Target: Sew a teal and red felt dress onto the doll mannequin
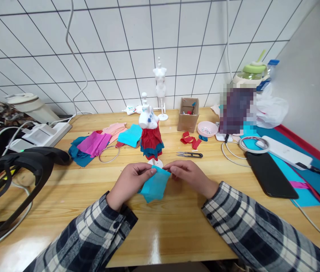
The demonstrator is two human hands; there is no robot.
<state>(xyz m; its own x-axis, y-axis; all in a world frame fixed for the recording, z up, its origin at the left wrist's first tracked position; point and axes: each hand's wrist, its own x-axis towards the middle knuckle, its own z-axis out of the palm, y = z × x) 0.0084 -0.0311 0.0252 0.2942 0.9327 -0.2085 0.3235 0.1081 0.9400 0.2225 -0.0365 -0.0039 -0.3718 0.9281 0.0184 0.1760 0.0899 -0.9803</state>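
Note:
Between my hands hangs a light blue piece of crepe paper or thin cloth (pixel 156 186), just above the wooden table. My left hand (pixel 131 180) pinches its upper left edge between thumb and fingers. At the upper right corner, my right hand (pixel 190 175) is closed on the same piece with thumb and forefinger. Right behind them stands a small white dress form (pixel 148 117) wearing a layered red and dark blue skirt (pixel 151 141); its base is partly hidden by my hands. Thread snips (pixel 190 155) lie to the right of it, touched by neither hand.
Folded coloured pieces (pixel 94 143) and a ring (pixel 109 154) lie left. A second dress form (pixel 160 83), a cardboard box (pixel 188 115), red scraps (pixel 190 140) and a pink bowl (pixel 207 129) stand behind. A black phone (pixel 270 173) and cables lie right; a black headset-like frame (pixel 15 181) is left.

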